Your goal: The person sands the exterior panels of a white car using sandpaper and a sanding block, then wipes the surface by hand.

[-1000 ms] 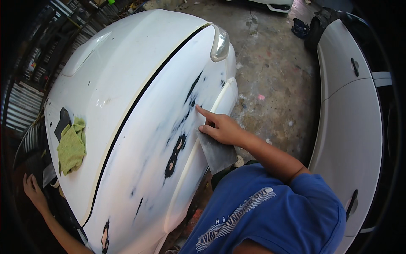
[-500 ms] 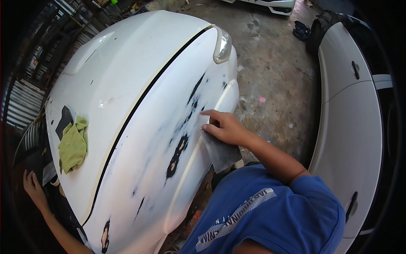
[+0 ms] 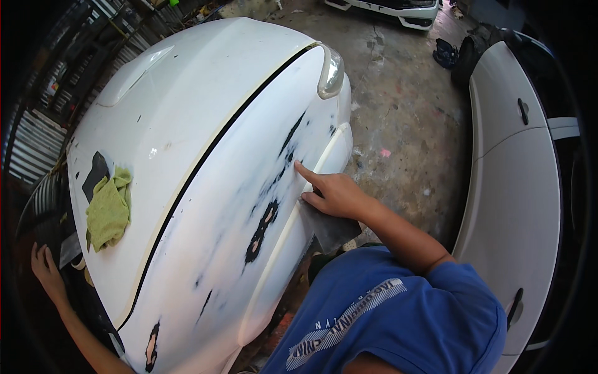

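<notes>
My right hand (image 3: 336,194) is over the white car fender (image 3: 205,206), its index finger stretched out to the sanded surface beside a dark bare patch (image 3: 288,156). The thumb and curled fingers keep a grey sheet of sandpaper (image 3: 335,230), which hangs down over the fender's lower side. Long black and bare-metal patches (image 3: 261,230) show through the whitish coating. At the far left, beyond the hood (image 3: 168,112), my left hand (image 3: 47,271) has its fingers apart and holds nothing that I can see.
A green cloth (image 3: 109,212) and a dark piece of sandpaper (image 3: 95,174) lie on the hood. The headlight (image 3: 331,73) sits at the fender's far end. Another light-coloured car (image 3: 514,162) stands on the right; a white car (image 3: 398,11) is at the back.
My right index finger has straightened and now points at the fender. The sandpaper has dropped lower and folded under the hand. My left hand has shifted slightly up and left.
</notes>
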`<control>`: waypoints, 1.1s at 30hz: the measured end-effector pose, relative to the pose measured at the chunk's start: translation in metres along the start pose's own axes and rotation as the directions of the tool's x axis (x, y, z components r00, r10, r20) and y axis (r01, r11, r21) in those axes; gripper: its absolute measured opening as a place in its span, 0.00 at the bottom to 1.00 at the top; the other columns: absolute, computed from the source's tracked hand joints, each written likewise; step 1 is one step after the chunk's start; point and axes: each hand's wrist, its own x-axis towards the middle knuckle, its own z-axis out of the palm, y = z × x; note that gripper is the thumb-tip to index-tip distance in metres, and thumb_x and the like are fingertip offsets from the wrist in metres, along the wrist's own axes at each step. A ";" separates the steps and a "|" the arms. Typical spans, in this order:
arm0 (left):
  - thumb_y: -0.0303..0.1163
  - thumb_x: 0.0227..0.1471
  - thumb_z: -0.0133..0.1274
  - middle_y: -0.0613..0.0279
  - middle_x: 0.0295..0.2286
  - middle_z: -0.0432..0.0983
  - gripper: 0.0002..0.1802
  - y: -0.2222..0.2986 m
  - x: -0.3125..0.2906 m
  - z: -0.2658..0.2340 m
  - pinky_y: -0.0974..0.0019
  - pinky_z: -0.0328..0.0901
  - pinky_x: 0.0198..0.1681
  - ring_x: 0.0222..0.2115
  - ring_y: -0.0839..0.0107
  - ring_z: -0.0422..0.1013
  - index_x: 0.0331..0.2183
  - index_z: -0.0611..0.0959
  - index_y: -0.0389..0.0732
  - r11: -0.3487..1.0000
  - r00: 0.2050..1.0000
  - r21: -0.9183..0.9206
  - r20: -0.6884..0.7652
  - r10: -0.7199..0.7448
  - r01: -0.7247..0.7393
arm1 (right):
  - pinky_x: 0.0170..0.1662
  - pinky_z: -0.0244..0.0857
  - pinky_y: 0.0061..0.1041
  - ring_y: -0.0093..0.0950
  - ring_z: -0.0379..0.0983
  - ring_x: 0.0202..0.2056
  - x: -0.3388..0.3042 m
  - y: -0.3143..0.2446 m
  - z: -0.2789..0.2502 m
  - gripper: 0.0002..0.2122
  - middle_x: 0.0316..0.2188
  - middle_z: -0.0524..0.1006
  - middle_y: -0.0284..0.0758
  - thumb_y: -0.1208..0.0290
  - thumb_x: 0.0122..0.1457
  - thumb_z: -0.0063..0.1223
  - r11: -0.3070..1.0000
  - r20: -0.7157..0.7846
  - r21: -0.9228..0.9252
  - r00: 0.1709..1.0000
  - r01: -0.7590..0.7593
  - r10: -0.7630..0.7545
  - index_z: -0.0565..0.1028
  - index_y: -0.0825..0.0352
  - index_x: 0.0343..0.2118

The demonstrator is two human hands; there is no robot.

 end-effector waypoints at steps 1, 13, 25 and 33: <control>0.35 0.67 0.47 0.48 0.58 0.68 0.17 0.000 0.000 0.001 0.55 0.55 0.63 0.59 0.53 0.63 0.49 0.80 0.33 1.000 1.000 0.007 0.001 0.007 -0.007 | 0.38 0.71 0.42 0.46 0.79 0.30 -0.001 -0.001 -0.002 0.35 0.27 0.81 0.43 0.60 0.61 0.55 1.000 0.009 -0.006 1.000 0.001 -0.001 0.57 0.55 0.70; 0.36 0.66 0.48 0.49 0.58 0.68 0.17 0.003 0.001 0.004 0.54 0.55 0.63 0.59 0.52 0.63 0.48 0.81 0.34 1.000 1.000 0.013 -0.013 -0.023 0.024 | 0.44 0.67 0.21 0.16 0.71 0.38 0.011 0.044 0.016 0.14 0.33 0.79 0.29 0.62 0.66 0.54 0.600 -0.139 0.795 0.936 -0.089 0.323 0.80 0.69 0.46; 0.34 0.67 0.47 0.45 0.57 0.68 0.18 0.005 0.002 0.012 0.56 0.57 0.62 0.58 0.50 0.64 0.47 0.79 0.30 1.000 0.998 -0.021 -0.056 -0.023 0.022 | 0.55 0.74 0.38 0.33 0.77 0.50 0.011 0.109 0.034 0.16 0.51 0.77 0.39 0.69 0.71 0.37 -0.332 0.135 0.943 0.876 0.029 0.462 0.67 0.67 0.58; 0.37 0.67 0.47 0.54 0.60 0.64 0.18 -0.040 -0.012 0.031 0.58 0.55 0.64 0.61 0.56 0.61 0.51 0.79 0.37 0.998 0.998 -0.009 -0.009 -0.056 0.056 | 0.55 0.74 0.35 0.31 0.77 0.50 -0.010 0.125 0.028 0.18 0.51 0.77 0.38 0.78 0.68 0.40 -0.230 0.058 0.968 0.803 0.100 0.593 0.65 0.65 0.60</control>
